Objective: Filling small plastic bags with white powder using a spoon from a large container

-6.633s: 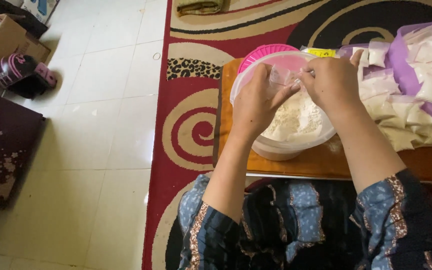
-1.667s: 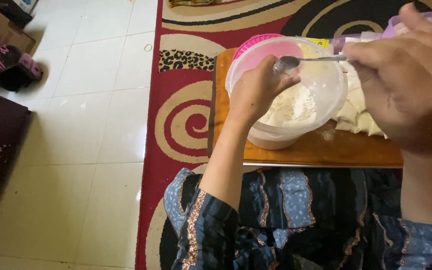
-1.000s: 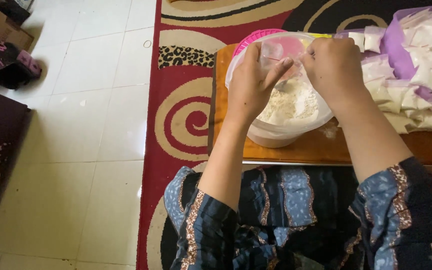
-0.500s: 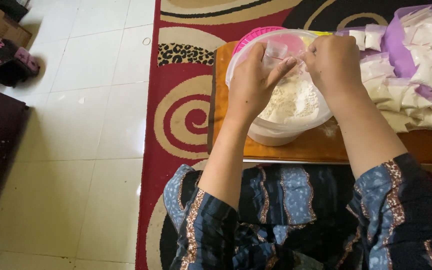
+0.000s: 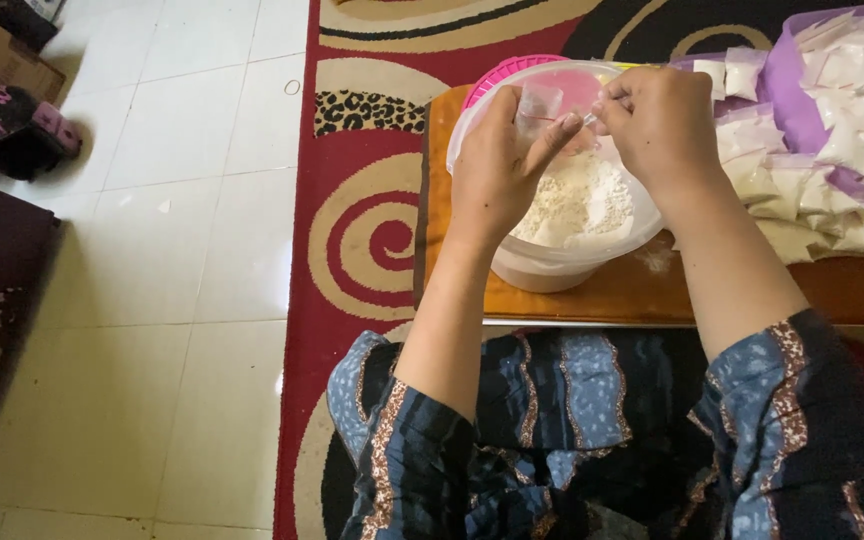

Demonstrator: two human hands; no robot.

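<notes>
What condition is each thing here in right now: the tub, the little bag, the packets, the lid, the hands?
Clear plastic tub: uncovered, partly full of white powder.
White powder: loose, heaped in the tub's bottom.
Small clear bag: held above the tub, looks empty.
Left hand: pinching the bag.
Right hand: fingers closed at the bag's edge.
Filled packets: piled beside the tub.
Pink lid: off, lying behind the tub.
Wooden board: flat, dusted with powder.

Bright, even daylight; soft shadows; sharp centre, slight wide-angle stretch at edges.

Spoon gone from right hand (image 5: 657, 120); both hands pinch small bag (image 5: 542, 103).
</notes>
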